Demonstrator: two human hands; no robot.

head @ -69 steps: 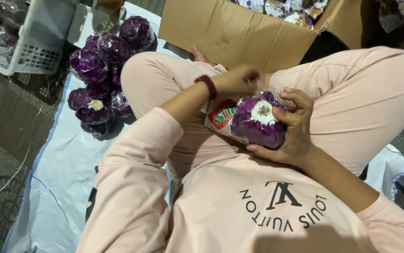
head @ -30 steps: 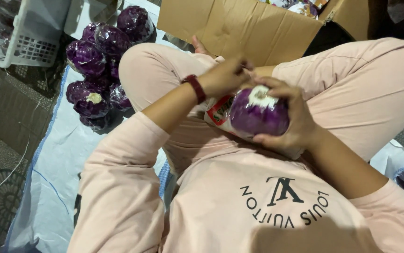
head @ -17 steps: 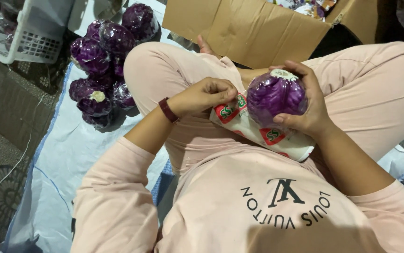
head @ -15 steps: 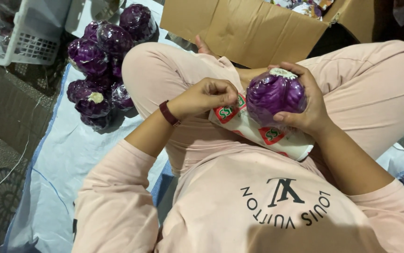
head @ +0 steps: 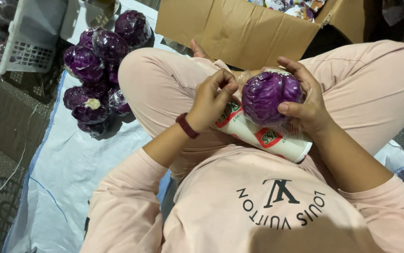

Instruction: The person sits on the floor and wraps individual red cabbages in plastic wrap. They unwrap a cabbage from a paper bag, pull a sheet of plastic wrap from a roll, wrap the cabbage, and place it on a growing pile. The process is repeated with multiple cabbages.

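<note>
I sit cross-legged with a red cabbage (head: 268, 96) held over my lap. My right hand (head: 307, 105) grips it from the right side, stem end turned away from me. My left hand (head: 211, 100), with a dark red band on the wrist, is pinched shut right beside the cabbage's left side, on a thin clear film (head: 242, 76) that runs to the cabbage. Under the cabbage, a white roll of wrap (head: 270, 140) with red and green labels lies across my lap.
A pile of film-wrapped red cabbages (head: 94, 70) lies on a white sheet (head: 70, 168) to my left. A white plastic basket (head: 19, 42) stands at the top left. An open cardboard box (head: 239, 28) stands just beyond my knees.
My right hand has turned the cabbage so the white stem end faces away. My left hand let go of the top, dropped toward the roll, then rose back beside the cabbage.
</note>
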